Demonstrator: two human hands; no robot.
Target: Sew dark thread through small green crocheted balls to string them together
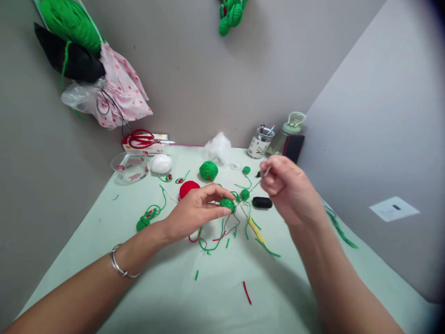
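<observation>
My left hand [205,204] pinches a small rounded green crocheted piece [227,204] between thumb and fingers. A thin grey thread [255,185] runs taut from this piece up to my right hand [285,185], whose fingertips are closed on it. Whether a needle is also in those fingers, I cannot tell. Loose thread loops hang below the piece. Just beyond it lies another small green crocheted ball [245,195]. A yellow-handled crochet hook [256,230] rests on the table below and between my hands. Behind my left hand sits a ball of red yarn [189,189], partly covered.
Farther back are a green yarn ball [208,171], white stuffing [219,147], a white yarn ball [161,163], a clear plastic tub [130,169] and red-handled scissors [142,139] on a box. A pen cup [260,144] and bottle [288,132] stand by the wall. Yarn scraps lie in front.
</observation>
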